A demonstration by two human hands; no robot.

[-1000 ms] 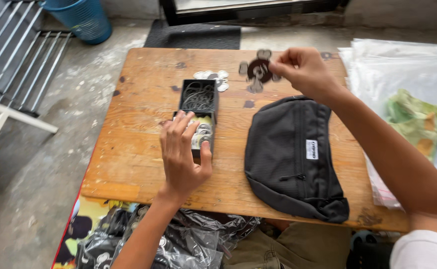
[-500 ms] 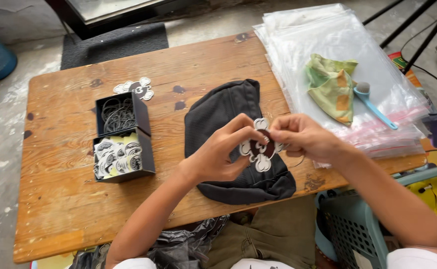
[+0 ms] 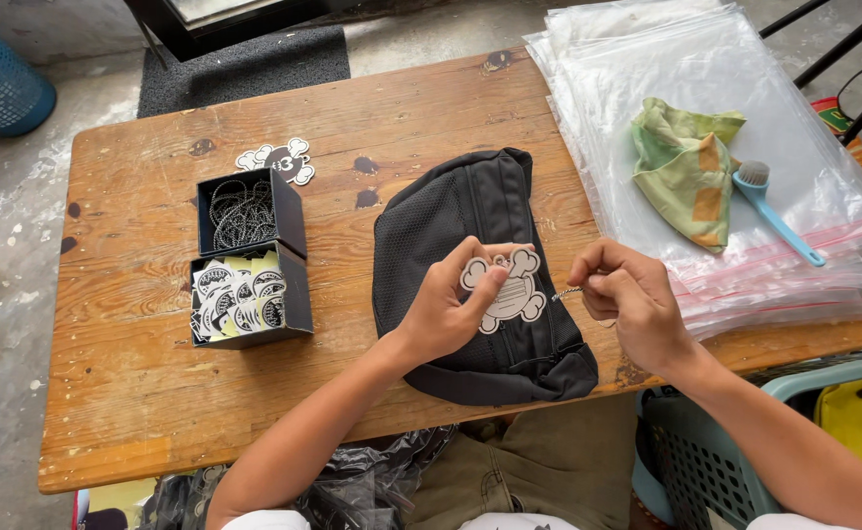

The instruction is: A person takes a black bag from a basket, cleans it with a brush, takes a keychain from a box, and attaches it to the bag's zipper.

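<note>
Over the black mesh bag on the worn wooden table, the left hand pinches a flat, lobed white tag; the right hand grips its thin metal chain.

a black mesh-textured waist bag lies on a worn orange-brown wooden surface with dark stains. a white die-cut tag with black outlines sits over it. two black boxes hold black-and-white stickers and silvery chains. clear plastic bags have red seal lines; on them, a green-and-orange patterned cloth and a light blue brush.
</note>
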